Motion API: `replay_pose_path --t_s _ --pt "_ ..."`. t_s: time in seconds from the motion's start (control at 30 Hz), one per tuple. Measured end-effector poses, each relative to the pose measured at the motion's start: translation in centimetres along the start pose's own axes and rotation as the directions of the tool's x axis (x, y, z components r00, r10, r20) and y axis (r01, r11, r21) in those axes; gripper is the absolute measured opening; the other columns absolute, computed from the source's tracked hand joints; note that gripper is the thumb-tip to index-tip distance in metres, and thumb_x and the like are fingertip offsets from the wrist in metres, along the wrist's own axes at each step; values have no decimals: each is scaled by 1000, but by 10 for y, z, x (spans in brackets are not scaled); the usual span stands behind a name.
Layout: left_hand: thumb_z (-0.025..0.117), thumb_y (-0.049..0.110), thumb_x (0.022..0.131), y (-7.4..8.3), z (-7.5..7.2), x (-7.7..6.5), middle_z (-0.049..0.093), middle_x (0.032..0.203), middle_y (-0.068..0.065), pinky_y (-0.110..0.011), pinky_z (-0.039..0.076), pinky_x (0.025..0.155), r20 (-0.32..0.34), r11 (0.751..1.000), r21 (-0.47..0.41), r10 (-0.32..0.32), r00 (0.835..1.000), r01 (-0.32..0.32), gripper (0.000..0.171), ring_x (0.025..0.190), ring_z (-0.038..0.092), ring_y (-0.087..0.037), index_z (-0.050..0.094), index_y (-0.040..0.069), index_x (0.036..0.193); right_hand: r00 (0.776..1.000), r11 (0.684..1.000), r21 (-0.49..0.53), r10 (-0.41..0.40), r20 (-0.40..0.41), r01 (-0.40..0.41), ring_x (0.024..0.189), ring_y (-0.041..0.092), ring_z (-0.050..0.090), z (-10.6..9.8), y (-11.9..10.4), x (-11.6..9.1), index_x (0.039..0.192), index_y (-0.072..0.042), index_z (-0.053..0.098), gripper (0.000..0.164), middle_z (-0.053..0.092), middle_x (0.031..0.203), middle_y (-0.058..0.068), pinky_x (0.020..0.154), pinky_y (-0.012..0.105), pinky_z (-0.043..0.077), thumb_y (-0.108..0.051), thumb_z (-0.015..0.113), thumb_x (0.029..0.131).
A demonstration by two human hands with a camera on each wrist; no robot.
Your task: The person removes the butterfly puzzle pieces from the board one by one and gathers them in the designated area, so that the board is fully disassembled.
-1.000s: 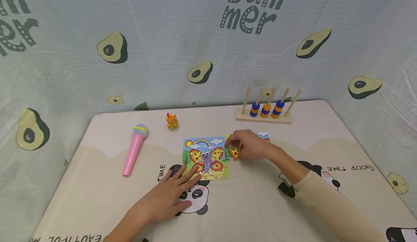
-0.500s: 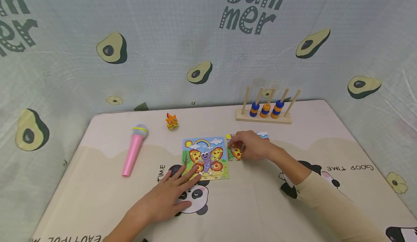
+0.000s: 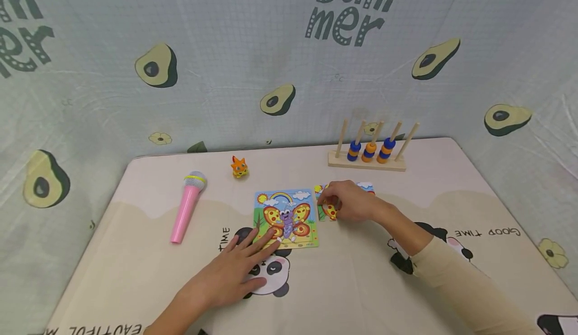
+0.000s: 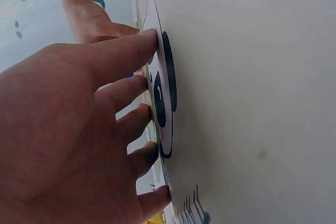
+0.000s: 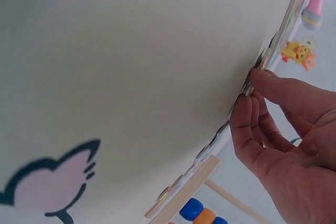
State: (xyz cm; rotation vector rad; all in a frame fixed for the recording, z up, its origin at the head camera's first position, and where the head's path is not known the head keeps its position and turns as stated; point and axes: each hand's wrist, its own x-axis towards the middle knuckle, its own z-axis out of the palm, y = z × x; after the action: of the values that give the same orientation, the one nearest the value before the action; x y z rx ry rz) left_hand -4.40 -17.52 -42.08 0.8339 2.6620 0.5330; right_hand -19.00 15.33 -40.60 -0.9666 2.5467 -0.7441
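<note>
A square butterfly picture board [image 3: 298, 198] lies flat on the table in the head view. My left hand [image 3: 239, 270] rests spread out, fingertips over the board's lower left corner and thumb on the printed panda. Just right of the board lie butterfly puzzle pieces [image 3: 322, 213], partly covered by my right hand [image 3: 349, 200]. Its thumb and curled fingers pinch a puzzle piece low at the tabletop; in the right wrist view the thumb [image 5: 270, 85] meets the thin edges of the pieces. More puzzle pieces [image 3: 367, 186] show beyond the knuckles.
A pink toy microphone [image 3: 185, 212] lies at the left, and a small orange fox-like figure [image 3: 239, 167] stands behind the board. Toward the back right is a wooden peg stand [image 3: 368, 160] with blue and orange beads. A printed curtain [image 3: 226, 74] hangs behind the table.
My right hand has shifted slightly right, and the puzzle piece under it has slid with it, leaving a gap beside the board. The left hand has stayed put.
</note>
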Motion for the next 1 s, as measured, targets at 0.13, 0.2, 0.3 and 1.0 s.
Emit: replay_pose_path --t_s 0.13,0.2,0.3,1.0 --pt "67 38 101 -1 2 0 19 175 6 -72 19 123 -5 1000 5 1 1000 -1 73 161 17 -37 31 31 165 1000 1000 -9 5 6 -5 86 19 60 0 0 0 110 -9 78 43 65 95 5 75 25 55 17 72 77" --pt "67 38 102 -1 2 1 19 175 6 -72 19 123 -4 1000 5 1 1000 -1 73 161 17 -37 31 31 165 1000 1000 -12 5 7 -5 86 19 60 0 0 0 111 -9 78 43 66 95 5 75 25 55 17 72 77" --pt "66 38 102 -1 2 1 19 175 6 -72 19 123 -2 1000 5 2 1000 -2 73 161 18 -37 31 31 165 1000 1000 -15 11 9 -11 86 19 60 0 0 0 112 -9 78 43 66 96 5 75 24 54 16 72 77" --pt "65 37 102 -2 2 1 19 175 6 -72 18 123 8 1000 -10 0 1000 0 71 162 16 -38 32 30 165 999 999 10 -36 -2 36 93 23 61 0 -20 9 116 -9 76 37 68 101 7 79 30 53 7 70 83"
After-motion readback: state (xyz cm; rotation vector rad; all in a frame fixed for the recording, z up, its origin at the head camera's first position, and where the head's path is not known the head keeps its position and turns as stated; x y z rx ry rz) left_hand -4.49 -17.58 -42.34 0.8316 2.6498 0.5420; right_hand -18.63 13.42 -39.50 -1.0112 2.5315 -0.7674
